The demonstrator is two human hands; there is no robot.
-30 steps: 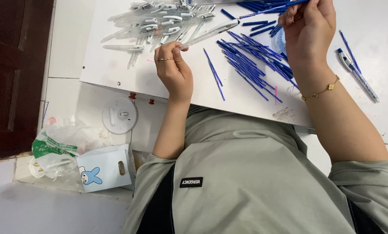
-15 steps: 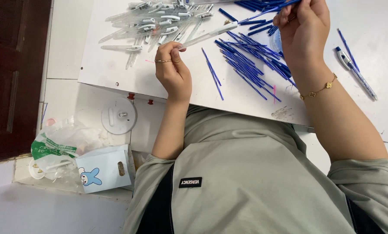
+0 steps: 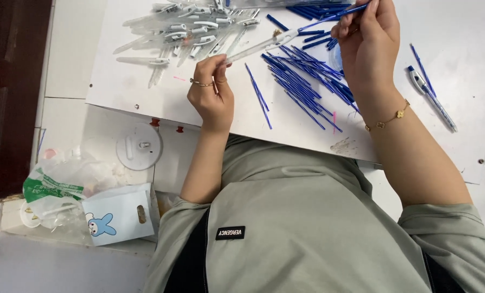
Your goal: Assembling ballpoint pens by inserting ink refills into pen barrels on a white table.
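left hand near worktop front edge, fingers pinched shut on end of clear pen barrel. barrel slanting up toward right hand near far edge. right hand grip closed on blue refill, its tip at barrel mouth. loose blue refills heaped mid-worktop between hands. clear barrels with clips piled at far left. finished pen lying toward right edge. plastic bags on floor off left front corner.
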